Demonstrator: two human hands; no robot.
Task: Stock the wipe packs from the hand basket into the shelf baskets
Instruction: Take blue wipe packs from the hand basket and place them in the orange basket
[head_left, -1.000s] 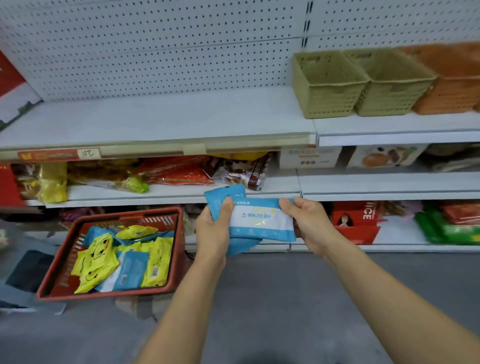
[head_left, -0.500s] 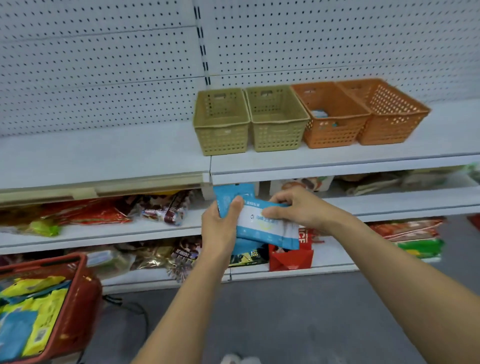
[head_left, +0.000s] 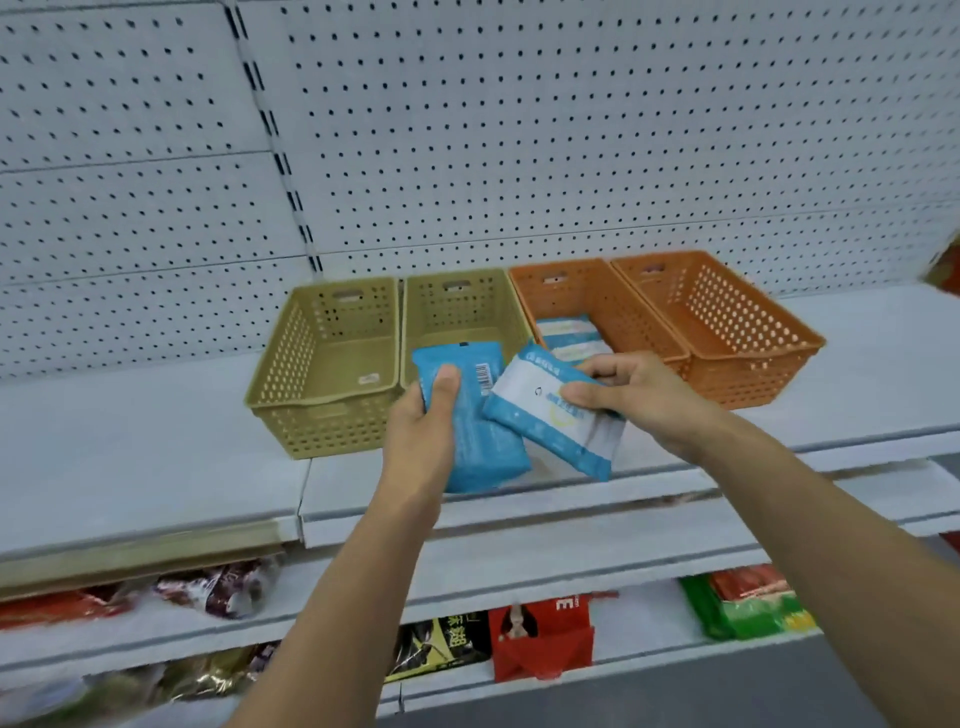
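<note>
— Are those packs soft film?

— Glossy film, flat and oblong. The left hand (head_left: 426, 415) is gripping the plain blue pack (head_left: 480, 436), thumb on top, its long axis pointing away toward the perforated tan baskets (head_left: 332, 364). The right hand (head_left: 639, 395) is pinching the white-labelled pack (head_left: 550, 421), which is slanting down to the right.

— Half a second ago they were overlapping, lower down.

— Now they're apart, hanging just before the orange basket (head_left: 597, 296).
</note>
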